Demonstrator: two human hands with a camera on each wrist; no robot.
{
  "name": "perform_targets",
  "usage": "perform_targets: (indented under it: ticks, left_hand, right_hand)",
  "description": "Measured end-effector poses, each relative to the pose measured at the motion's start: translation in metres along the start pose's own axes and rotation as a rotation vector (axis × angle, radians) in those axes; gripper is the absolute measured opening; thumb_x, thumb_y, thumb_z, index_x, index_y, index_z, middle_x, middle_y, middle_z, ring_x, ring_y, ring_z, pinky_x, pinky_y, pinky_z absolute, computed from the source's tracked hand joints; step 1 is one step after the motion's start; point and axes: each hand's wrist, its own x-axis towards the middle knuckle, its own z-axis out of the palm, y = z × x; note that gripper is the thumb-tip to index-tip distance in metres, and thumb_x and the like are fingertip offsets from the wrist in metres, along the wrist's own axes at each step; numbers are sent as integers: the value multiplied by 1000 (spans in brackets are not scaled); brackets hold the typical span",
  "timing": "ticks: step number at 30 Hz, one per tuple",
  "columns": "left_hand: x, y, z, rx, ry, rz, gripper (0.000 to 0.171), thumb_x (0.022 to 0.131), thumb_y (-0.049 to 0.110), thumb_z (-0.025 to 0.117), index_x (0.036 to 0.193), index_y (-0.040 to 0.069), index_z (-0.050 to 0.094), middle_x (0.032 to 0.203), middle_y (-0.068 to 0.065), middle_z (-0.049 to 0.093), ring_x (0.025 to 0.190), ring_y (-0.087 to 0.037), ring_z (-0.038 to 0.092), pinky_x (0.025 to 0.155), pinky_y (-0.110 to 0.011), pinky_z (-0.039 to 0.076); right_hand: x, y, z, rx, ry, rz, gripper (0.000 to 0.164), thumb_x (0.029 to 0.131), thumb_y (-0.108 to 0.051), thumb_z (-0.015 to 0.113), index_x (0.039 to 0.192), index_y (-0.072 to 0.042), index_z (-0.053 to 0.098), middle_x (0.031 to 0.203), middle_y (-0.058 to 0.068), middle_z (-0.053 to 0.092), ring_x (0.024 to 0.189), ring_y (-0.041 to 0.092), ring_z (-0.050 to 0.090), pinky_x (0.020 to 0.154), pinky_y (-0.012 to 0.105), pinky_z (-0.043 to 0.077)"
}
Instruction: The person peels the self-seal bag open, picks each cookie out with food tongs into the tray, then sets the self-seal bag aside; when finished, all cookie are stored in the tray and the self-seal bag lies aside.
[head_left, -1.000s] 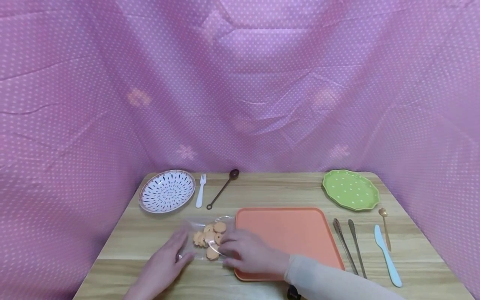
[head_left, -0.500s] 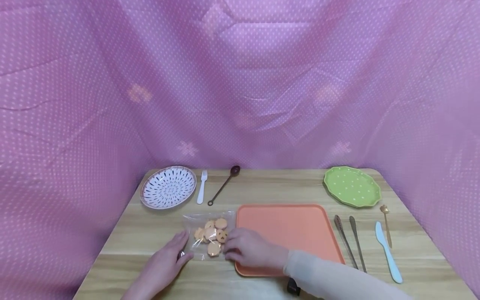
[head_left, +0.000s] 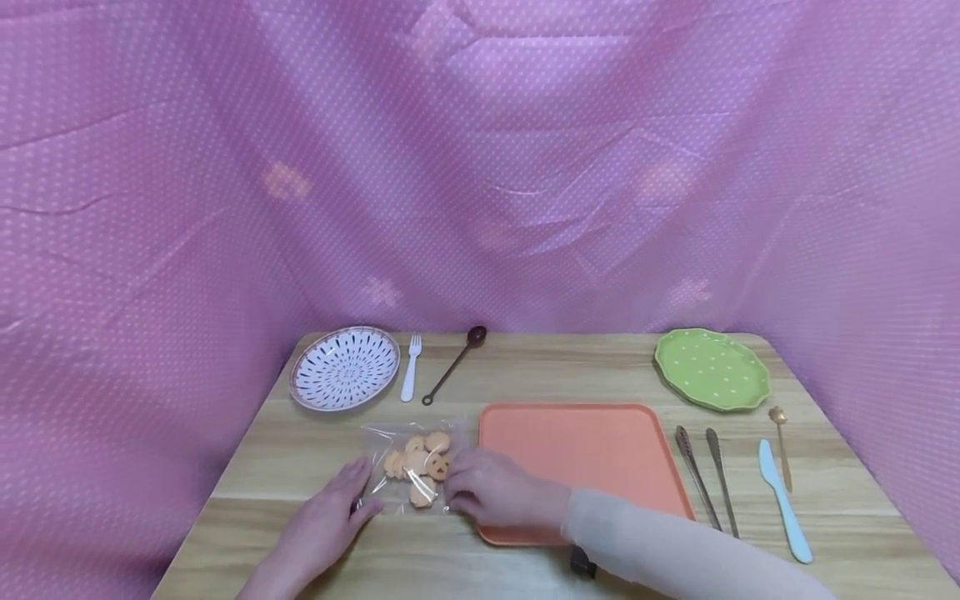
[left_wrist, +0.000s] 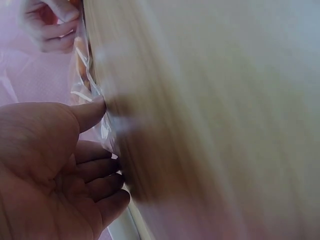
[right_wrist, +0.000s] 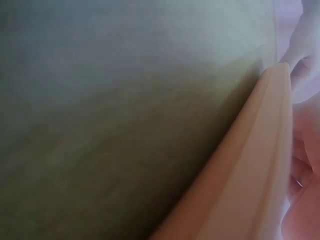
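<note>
A clear plastic bag of cookies [head_left: 415, 463] lies on the wooden table left of the orange tray [head_left: 577, 442]. My left hand [head_left: 318, 521] rests at the bag's left edge, fingers fairly straight and thumb spread apart. In the left wrist view, the left thumb [left_wrist: 92, 112] touches the film, with the fingertips low by the table edge. My right hand [head_left: 506, 492] reaches across the tray, its curled fingers gripping the bag's right edge and hiding that corner. The right wrist view shows the tray's side [right_wrist: 250, 175] close up, partly covering the hands.
At the back left are a patterned oval plate [head_left: 345, 369], a white fork [head_left: 411, 368] and a dark brown spoon [head_left: 453, 365]. A green dotted plate [head_left: 712, 369] stands back right. Metal tongs [head_left: 708, 479], a pale blue knife [head_left: 783, 500] and a gold spoon [head_left: 782, 446] lie right of the tray.
My right hand has drawn back from over the cookies to the bag's right edge. The bag has slid slightly left, away from the tray. My left hand stays at its left edge.
</note>
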Motion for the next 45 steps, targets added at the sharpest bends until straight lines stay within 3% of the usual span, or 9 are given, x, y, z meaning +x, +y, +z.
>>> perform_targets:
  ticks: [3,14,23,36,42,45]
  left_hand:
    - [0,-2,0,-6,-1,-5,68,97,43,66,152,9,43,159,-14,46,146,-37,47,121,-58,39]
    - [-1,-6,-3,-20,13,-20,68,96,45,66,149,7,47,157,-16,47,145,-39,47,120,-60,40]
    - [1,-9,-4,-14,18,-5,68,96,45,67,149,7,47,156,-16,48,144,-39,48,119,-60,41]
    - [-1,-7,-7,-18,-7,-31,69,97,45,66,151,9,45,159,-14,45,146,-39,46,120,-60,39]
    - [-2,-6,-7,-24,-10,-40,69,97,45,66,151,8,44,159,-14,44,147,-38,45,121,-60,38]
    - [-1,-6,-7,-25,-7,-38,68,97,44,66,151,8,45,159,-14,45,147,-38,45,121,-60,39]
  right_hand:
    - [-3,3,0,-18,18,0,2,93,-28,70,94,-28,72,102,-17,70,104,0,65,105,19,53]
    - [-19,5,-4,39,96,54,3,93,-28,72,93,-26,74,97,-16,69,99,0,63,98,18,53]
    - [-20,5,-7,67,86,106,9,94,-36,71,95,-29,76,101,-17,70,102,0,62,99,20,54]
    - [15,20,-19,-76,61,51,21,98,-35,65,109,-21,76,124,-1,73,123,17,65,113,37,52]
    - [29,27,-25,-113,-13,78,18,97,-38,67,106,-26,76,123,-4,73,122,14,64,117,38,49]
    - [31,30,-25,-76,-26,107,16,95,-37,69,103,-25,77,116,-6,75,116,12,66,114,35,51]
